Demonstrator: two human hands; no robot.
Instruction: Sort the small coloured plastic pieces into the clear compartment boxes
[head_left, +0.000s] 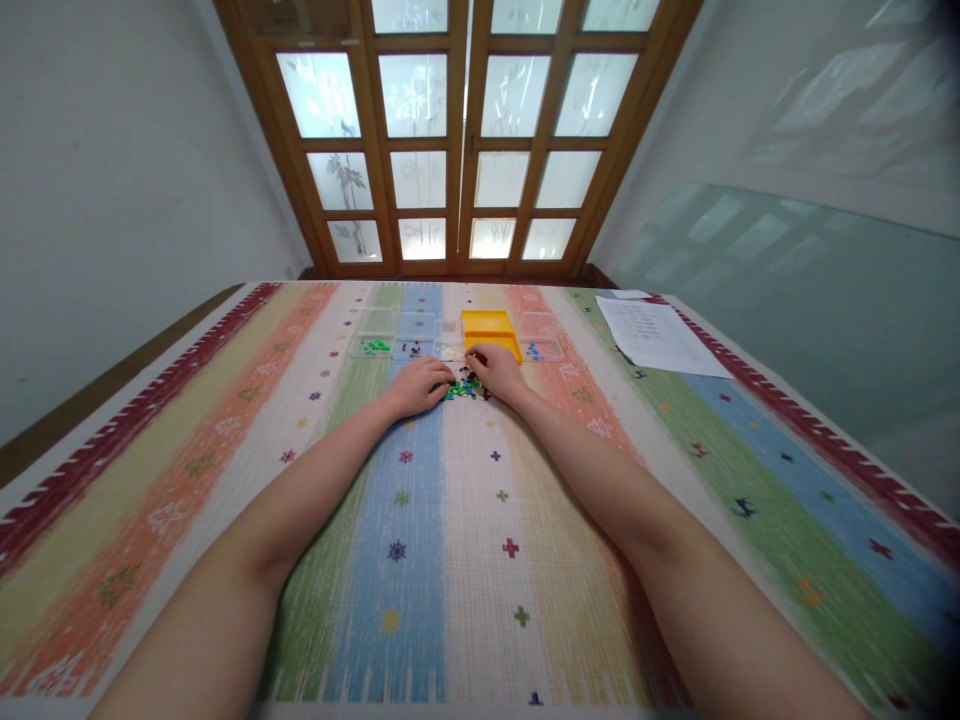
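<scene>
A small heap of tiny coloured beads [463, 388] lies on the striped tablecloth [450, 520], far out from me. My left hand [420, 385] rests at the heap's left side, fingers curled down onto the beads. My right hand [496, 368] sits at the heap's right side, fingertips bunched on the beads. What either hand pinches is too small to make out. Just beyond the hands stands a yellow tray [489, 330].
Clear small boxes flank the yellow tray: one with green beads [373, 346], one with dark beads [413, 348], one with blue beads [541, 349]. A sheet of paper [658, 335] lies at the far right. Wooden glazed doors [457, 140] stand behind the table.
</scene>
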